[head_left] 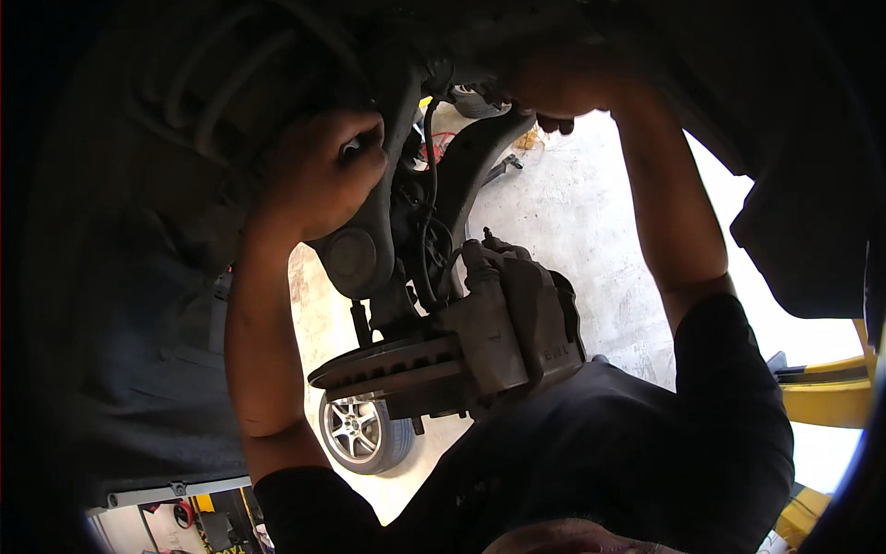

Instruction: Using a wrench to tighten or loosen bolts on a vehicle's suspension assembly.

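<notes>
My left hand (334, 180) is raised beside the dark suspension arm (383, 208), its fingers curled closed. A small pale spot shows inside the curl, but I cannot make out what it is. Higher up and to the right, my right hand (563, 88) is in deep shadow at the upper end of a curved arm (480, 148). Its fingers are bent around something too dark to tell. Below and between my hands hang the brake caliper (517, 319) and the brake disc (388, 366). A thin black hose (431, 166) runs down toward them.
A coil spring (226, 88) sits in the dark wheel well at upper left. On the pale floor (604, 240) lies a loose wheel with a silver rim (353, 432). Yellow lift parts (826, 392) stand at the right. Dark bodywork (812, 203) closes in along the right side.
</notes>
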{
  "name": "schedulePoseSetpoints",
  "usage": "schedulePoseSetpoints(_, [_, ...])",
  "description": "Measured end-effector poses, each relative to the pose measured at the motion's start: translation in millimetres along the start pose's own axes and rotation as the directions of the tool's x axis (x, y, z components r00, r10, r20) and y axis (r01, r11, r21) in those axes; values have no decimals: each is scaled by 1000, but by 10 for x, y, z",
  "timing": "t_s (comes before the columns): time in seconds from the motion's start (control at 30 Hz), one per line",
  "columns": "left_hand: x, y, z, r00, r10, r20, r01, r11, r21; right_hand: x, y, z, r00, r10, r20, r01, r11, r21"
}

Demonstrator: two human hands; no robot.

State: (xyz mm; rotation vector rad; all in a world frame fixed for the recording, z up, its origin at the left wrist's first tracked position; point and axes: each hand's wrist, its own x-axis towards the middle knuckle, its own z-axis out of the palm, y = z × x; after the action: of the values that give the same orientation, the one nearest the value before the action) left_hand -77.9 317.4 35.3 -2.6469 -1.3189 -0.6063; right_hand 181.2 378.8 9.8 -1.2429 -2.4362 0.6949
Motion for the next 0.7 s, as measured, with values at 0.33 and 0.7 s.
schedulePoseSetpoints(0.33, [22, -3, 31, 997, -75, -23, 74, 995, -63, -150, -549, -426, 990, -94, 102, 106, 987, -117])
schedulePoseSetpoints(0.7, [51, -51, -58, 958, -285, 33, 267, 844, -465, 840, 1033, 1785, 657, 20, -753, 205, 957, 205])
